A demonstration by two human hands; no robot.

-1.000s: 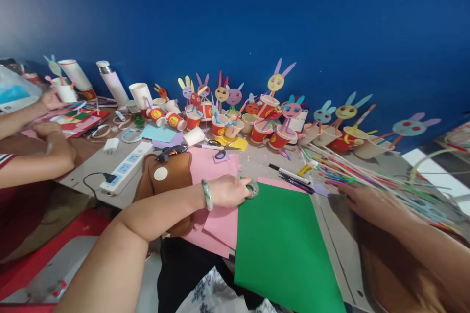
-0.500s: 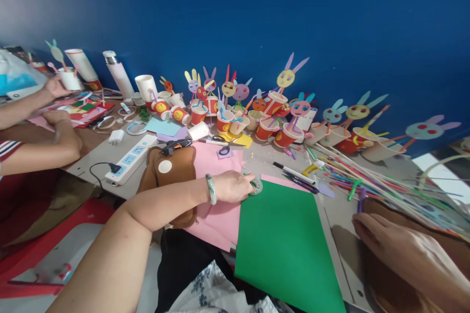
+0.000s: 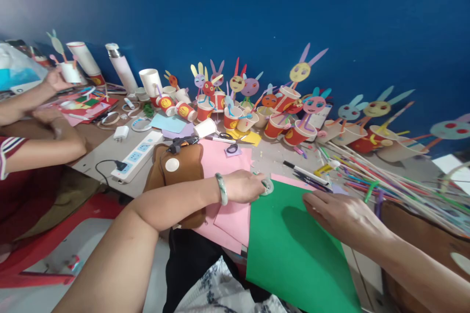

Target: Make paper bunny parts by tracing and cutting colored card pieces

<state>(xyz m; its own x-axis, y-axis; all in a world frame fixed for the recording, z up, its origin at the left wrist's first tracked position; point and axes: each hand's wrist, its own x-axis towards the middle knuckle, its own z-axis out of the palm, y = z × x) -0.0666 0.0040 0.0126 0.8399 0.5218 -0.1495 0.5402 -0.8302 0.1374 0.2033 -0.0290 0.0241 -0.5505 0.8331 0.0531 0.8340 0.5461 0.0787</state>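
Observation:
My left hand point(image 3: 245, 187), with a jade-like bangle at the wrist, has its fingers closed on a small roll of clear tape point(image 3: 269, 186) at the upper left corner of a green sheet of paper point(image 3: 290, 249). Over the right side of that sheet is my right hand point(image 3: 332, 209), fingers stretched forward and holding nothing that I can see; its shadow falls on the green surface. Pink paper point(image 3: 235, 222) lies under and beside my left hand. Pens point(image 3: 308, 173) rest just beyond the green sheet.
Paper cups with rabbit-face figures point(image 3: 299, 127) line the blue wall. Pipe cleaners point(image 3: 396, 183) spread at right, near a brown pouch point(image 3: 422, 227). Scissors point(image 3: 232, 148), another brown pouch point(image 3: 187, 156) and a power strip point(image 3: 141, 154) are leftward. A co-worker's hand point(image 3: 57, 79) holds a cup at far left.
My right hand has moved left from beside the brown pouch to above the green sheet. My left hand stays on the tape roll. The whole view has shifted slightly.

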